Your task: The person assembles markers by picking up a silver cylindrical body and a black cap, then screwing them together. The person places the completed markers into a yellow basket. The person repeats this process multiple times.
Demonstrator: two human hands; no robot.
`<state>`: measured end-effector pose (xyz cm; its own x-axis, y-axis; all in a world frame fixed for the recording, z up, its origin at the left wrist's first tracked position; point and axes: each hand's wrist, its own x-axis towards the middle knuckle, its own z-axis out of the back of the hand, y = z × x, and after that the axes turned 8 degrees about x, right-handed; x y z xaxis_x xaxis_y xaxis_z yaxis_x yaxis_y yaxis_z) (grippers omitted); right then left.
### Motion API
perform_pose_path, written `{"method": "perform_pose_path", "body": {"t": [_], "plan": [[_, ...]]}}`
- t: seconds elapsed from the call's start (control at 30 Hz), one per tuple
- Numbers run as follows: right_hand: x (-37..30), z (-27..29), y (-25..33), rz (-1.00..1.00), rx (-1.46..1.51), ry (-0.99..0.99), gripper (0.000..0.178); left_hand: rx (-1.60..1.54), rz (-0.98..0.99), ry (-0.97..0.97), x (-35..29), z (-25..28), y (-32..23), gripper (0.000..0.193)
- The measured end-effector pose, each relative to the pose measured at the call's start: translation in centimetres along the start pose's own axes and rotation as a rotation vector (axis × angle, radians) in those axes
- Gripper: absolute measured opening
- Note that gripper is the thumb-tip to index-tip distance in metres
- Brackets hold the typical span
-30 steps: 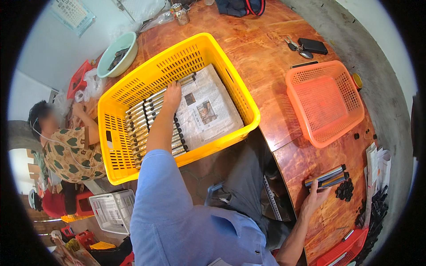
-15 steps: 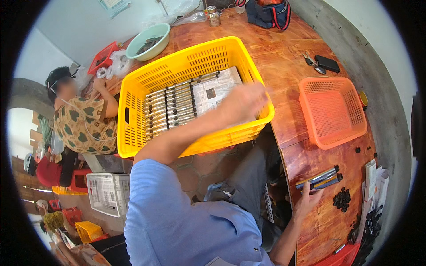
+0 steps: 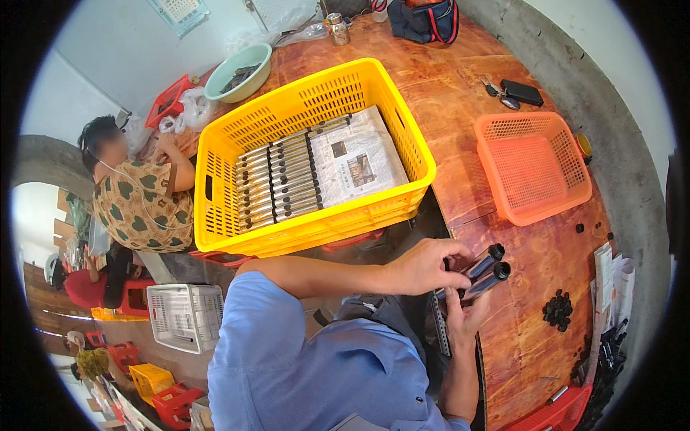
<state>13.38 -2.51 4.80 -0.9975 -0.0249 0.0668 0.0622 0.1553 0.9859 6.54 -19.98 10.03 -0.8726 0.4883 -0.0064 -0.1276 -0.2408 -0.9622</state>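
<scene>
Two shiny metal tubes with black end caps (image 3: 485, 279) are held together above the table's near edge. My right hand (image 3: 468, 313) wraps them from below, its thumb pointing up. From the left, my left hand (image 3: 425, 267) has closed its fingers round the tubes' nearer part, so their lower ends are hidden. To the left stands a yellow crate (image 3: 316, 242). Inside, similar tubes (image 3: 293, 172) lie in a row beside a sheet of newspaper (image 3: 381, 147). Small black caps (image 3: 557, 310) form a pile on the table right of my hands.
An orange basket (image 3: 533, 172) sits on the wooden table (image 3: 474, 244), with keys and a black case (image 3: 521, 92) behind it. A green basin (image 3: 241, 68) is at the far left. Another person (image 3: 144, 187) sits left of the crate. A red basket (image 3: 557, 409) is at lower right.
My left hand has come out of the crate, back toward me, and now meets the tubes. My right hand has brought the tubes left, and they are tilted differently.
</scene>
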Motion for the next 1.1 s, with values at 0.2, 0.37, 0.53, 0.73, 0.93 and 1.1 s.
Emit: {"method": "perform_pose_path", "body": {"t": [0.2,0.37,0.53,0.73,0.93,1.1], "plan": [[1.0,0.1,-0.5,0.027,0.154,-0.035,0.05,-0.377,0.032,-0.026,1.4,3.7,0.2,0.035],[2.6,4.1,-1.3,0.121,-0.158,-0.287,0.043,-0.39,0.081,-0.34,3.3,18.2,1.0,0.036],[2.5,7.2,-3.9,0.025,-0.14,-0.391,0.041,-0.614,0.222,-0.691,3.4,27.8,9.9,0.028],[2.3,7.7,-4.5,0.006,-0.19,-0.402,0.03,-0.334,0.467,-0.733,4.4,31.3,19.2,0.02],[3.1,6.1,-3.7,0.057,-0.161,-0.489,0.015,1.148,0.442,-0.428,4.1,33.0,24.2,0.021],[2.8,7.2,-4.5,-0.004,-0.2,-0.476,0.021,1.327,0.442,-0.478,4.1,32.8,26.5,0.022]]}}
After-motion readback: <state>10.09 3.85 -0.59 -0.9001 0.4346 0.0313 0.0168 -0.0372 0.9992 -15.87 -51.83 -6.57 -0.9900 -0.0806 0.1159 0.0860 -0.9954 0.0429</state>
